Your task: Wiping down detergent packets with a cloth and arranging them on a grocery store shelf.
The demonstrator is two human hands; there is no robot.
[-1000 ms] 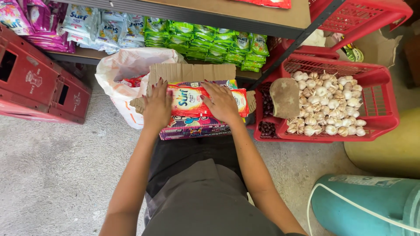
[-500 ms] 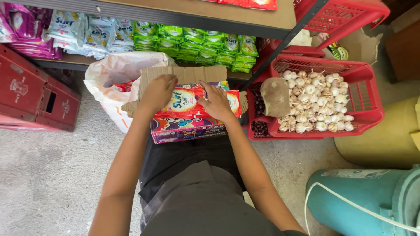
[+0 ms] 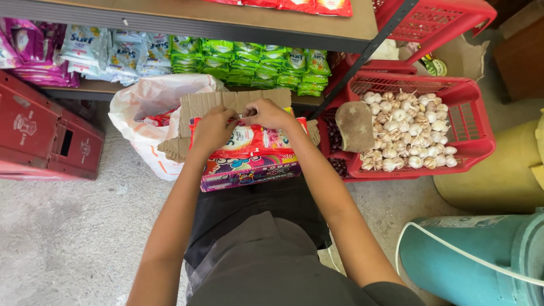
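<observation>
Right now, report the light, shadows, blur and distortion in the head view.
Head view: soft, even daylight, no harsh glare; the shelf shades the green sachets beneath it. Left hand and right hand on the red packet are sharp, with little motion blur. The wide lens bends the shelf edge slightly, and the teal drum looms large at the corner.

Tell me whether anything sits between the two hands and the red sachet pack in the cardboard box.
Nothing visible does. The left hand and right hand already rest on the top edge of the red sachet pack, in front of the cardboard box flap.
</observation>
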